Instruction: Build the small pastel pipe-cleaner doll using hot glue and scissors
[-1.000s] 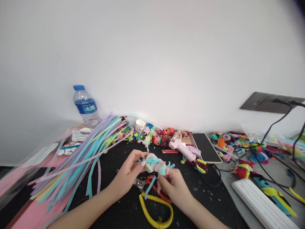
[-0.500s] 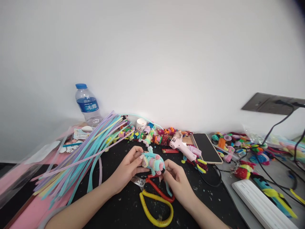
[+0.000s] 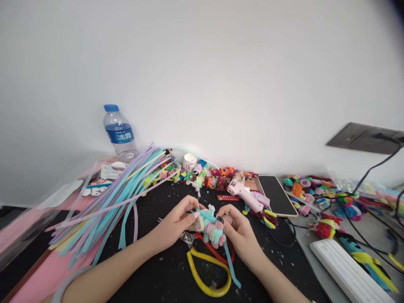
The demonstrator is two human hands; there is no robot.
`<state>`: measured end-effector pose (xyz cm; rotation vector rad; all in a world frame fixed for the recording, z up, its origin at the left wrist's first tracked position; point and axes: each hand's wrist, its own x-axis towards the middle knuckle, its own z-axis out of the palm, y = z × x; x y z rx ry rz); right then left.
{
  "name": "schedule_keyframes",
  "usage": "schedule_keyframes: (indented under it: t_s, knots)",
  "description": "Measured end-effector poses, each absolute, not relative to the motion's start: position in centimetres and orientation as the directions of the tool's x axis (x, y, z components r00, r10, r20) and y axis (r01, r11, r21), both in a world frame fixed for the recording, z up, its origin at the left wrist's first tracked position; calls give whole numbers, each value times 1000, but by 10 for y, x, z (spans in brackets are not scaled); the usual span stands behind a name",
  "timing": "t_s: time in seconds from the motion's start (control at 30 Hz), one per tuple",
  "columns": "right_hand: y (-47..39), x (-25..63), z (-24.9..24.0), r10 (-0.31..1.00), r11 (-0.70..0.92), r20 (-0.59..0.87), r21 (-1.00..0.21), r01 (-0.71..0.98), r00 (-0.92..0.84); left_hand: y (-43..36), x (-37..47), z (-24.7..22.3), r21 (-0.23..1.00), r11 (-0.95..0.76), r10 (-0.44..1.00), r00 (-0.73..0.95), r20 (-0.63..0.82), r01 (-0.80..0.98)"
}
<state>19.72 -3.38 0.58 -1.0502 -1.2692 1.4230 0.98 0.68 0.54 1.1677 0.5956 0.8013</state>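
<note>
Between my two hands is a small pastel figure made of fuzzy pipe cleaners (image 3: 212, 227), in light blue, pink and pale yellow, with a loose light-blue strand hanging down at its right. My left hand (image 3: 181, 221) pinches it from the left with thumb and fingers. On the other side, my right hand (image 3: 236, 229) grips its right edge, close to a small black part. Scissors (image 3: 208, 290) with one yellow and one red handle lie on the black table just beneath the figure, their blades partly behind my left hand.
A bundle of pastel pipe cleaners (image 3: 123, 202) lies at left, near a water bottle (image 3: 120, 134). Behind my hands are several colourful figures, a paper cup (image 3: 190, 161), a pink glue gun (image 3: 244, 193) and a dark tablet-like panel (image 3: 276, 195). Cables and a white power strip (image 3: 344, 269) sit at right.
The figure has been turned in my hands, and its light-blue strand now hangs down freely at the right. The whole view has shifted slightly.
</note>
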Motion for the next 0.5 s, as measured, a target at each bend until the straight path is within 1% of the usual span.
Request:
schedule_keyframes:
  t_s: [0.13,0.27,0.5]
  knots:
    - [-32,198,6,986,-58,-53,-998,-31,-160,8,10,6,947,198,798,603,-6,-252]
    - [-30,199,5,994,-43,-45,-999,18,-101,8,10,6,934,237,784,621,-21,-267]
    - [-30,199,3,992,-33,-36,-999,27,-122,8,11,4,916,285,767,641,-42,-281]
